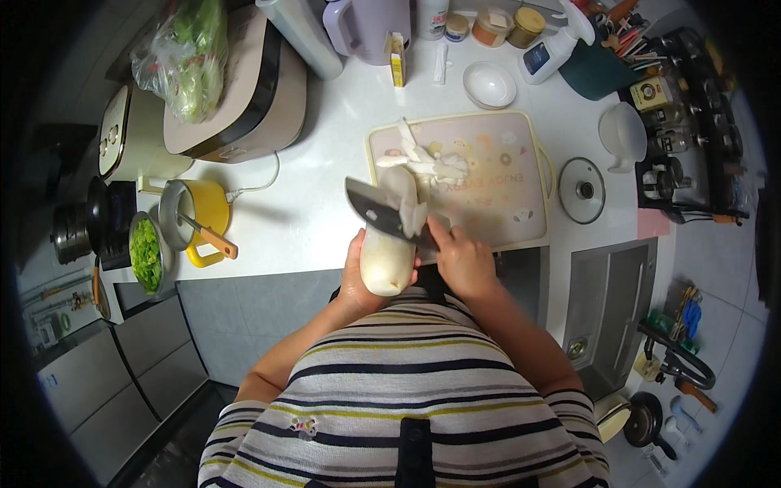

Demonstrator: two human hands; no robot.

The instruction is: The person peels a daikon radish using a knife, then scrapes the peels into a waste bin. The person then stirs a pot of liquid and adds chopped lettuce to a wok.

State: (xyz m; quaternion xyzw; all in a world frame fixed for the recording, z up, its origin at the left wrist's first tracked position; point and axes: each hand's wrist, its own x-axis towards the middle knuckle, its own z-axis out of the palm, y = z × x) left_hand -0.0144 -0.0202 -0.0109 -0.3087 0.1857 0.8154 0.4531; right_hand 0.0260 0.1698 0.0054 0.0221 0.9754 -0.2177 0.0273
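In my left hand [354, 277] rests a large white radish [388, 262], its rounded end toward me and its far part behind the blade. My right hand [467, 259] grips a kitchen cleaver [377, 210], the handle mostly hidden in the fingers. The blade lies across the radish, with a pale peel strip [407, 204] hanging over it. Beyond the hands is a cutting board [500, 210] printed with small pictures and lettering. Several white peelings [430, 161] are heaped on its left part.
A yellow pot [213, 210] and a bowl of chopped greens [146, 253] stand at left, near a rice cooker [244, 91]. A white dish [489, 85], spray bottle [549, 52] and glass lid [581, 190] lie beyond and right of the board. A sink [604, 305] is at right.
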